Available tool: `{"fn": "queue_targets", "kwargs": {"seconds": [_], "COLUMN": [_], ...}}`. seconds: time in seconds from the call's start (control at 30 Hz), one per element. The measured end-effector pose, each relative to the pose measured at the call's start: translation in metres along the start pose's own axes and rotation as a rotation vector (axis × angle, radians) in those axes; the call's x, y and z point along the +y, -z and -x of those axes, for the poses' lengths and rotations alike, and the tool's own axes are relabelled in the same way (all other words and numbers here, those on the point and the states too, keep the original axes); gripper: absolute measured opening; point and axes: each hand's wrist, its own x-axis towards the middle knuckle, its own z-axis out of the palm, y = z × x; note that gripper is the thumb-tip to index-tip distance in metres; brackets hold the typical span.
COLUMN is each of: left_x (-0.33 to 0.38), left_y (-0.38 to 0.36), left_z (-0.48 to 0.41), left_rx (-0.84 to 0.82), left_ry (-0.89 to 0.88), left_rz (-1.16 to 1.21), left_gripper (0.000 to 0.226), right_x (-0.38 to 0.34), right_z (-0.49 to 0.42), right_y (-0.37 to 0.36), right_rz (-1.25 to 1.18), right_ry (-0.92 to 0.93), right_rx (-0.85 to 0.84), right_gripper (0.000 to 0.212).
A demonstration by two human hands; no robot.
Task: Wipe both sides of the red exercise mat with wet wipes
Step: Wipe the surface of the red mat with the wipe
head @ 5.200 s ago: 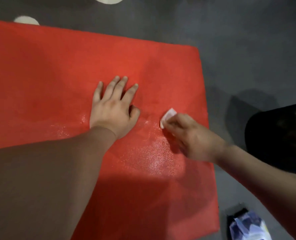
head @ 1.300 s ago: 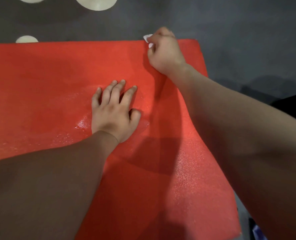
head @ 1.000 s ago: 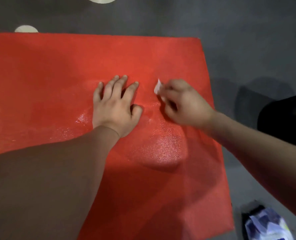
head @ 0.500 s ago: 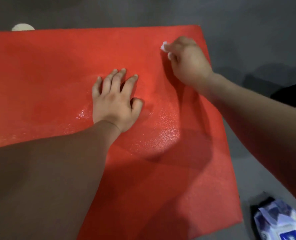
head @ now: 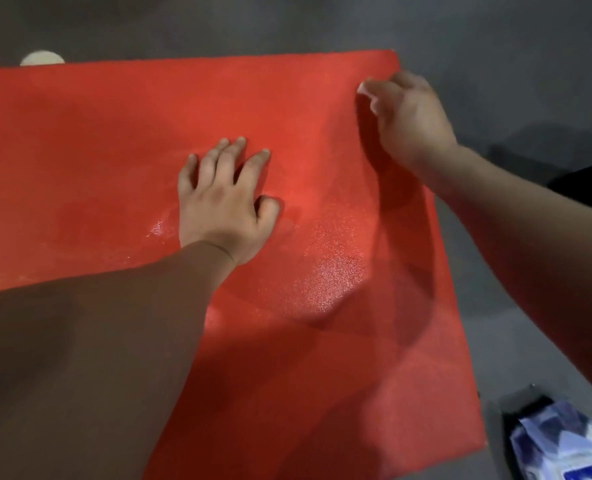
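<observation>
Head camera looks down on your red textured exercise mat (head: 97, 150). It lies flat on the dark grey floor (head: 495, 46) and fills the frame from the left edge past the centre, with its far right corner in the upper right. At the upper left, a pale round spot (head: 41, 58) on the floor shows just beyond the mat's far edge.

Your left forearm crosses the lower left. Your left hand (head: 223, 202) rests palm-down on the mat near the centre, fingers straight and slightly spread, holding nothing. Wet sheen glints on the mat just left of that wrist and in a broader patch to its lower right.

Further right, your right hand (head: 409, 123) sits over the mat just below its far right corner. Its fingers are curled, and a small scrap of white wet wipe (head: 362, 87) shows at the fingertips. The scrap is blurred and mostly hidden in the grip.

At the right edge, a black object (head: 589, 181) lies behind your right forearm. In the lower right corner, a blue-and-white soft pack of wipes (head: 561, 445) sits just beside the mat's near right corner.
</observation>
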Motion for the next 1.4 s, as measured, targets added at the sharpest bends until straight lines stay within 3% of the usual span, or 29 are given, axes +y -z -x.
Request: {"fn": "queue_targets", "kwargs": {"seconds": [0.07,0.3,0.4,0.57,0.63,0.73,0.8,1.0,1.07,1.23,1.3,1.4], "left_x": [0.0,-0.001,0.001,0.001,0.001,0.002,0.002,0.002,0.001,0.001,0.001,0.001], "left_y": [0.0,-0.001,-0.001,0.0,0.0,0.001,0.0,0.001,0.001,0.002,0.002,0.002], "left_z": [0.0,0.0,0.0,0.001,0.0,0.001,0.001,0.0,0.0,0.0,-0.001,-0.001], "left_rx": [0.008,0.02,0.025,0.019,0.02,0.026,0.017,-0.011,-0.008,-0.002,0.0,-0.001], "left_ry": [-0.007,-0.004,-0.011,-0.012,-0.01,-0.011,-0.01,-0.006,-0.012,-0.005,-0.01,-0.012], "left_rz": [-0.011,-0.016,-0.013,-0.006,-0.003,-0.011,-0.007,-0.016,-0.019,-0.012,-0.012,-0.015], "left_gripper": [0.062,0.061,0.062,0.064,0.064,0.064,0.065,0.063,0.063,0.063,0.064,0.064], "right_x": [-0.01,-0.053,-0.031,-0.004,-0.026,-0.061,-0.063,-0.007,-0.02,-0.065,-0.055,-0.019], "right_z": [0.008,0.081,0.041,-0.019,-0.028,-0.028,-0.031,-0.048,-0.054,-0.061,-0.063,-0.06], "right_y": [-0.003,0.003,-0.005,-0.006,-0.011,-0.029,-0.031,-0.011,-0.009,-0.025,-0.021,-0.007], "right_rz": [-0.026,-0.147,-0.039,0.074,0.057,-0.007,-0.008,0.208,0.215,0.044,0.051,0.137], "right_ry": [0.042,0.508,0.346,-0.271,-0.198,0.196,0.286,-0.306,-0.279,0.178,0.135,-0.159], "right_rx": [-0.003,-0.212,-0.115,0.003,-0.056,-0.096,-0.099,0.0,-0.05,-0.181,-0.166,-0.1], "right_gripper": [0.034,0.035,0.037,0.042,0.043,0.04,0.039,0.04,0.038,0.045,0.046,0.042]}}
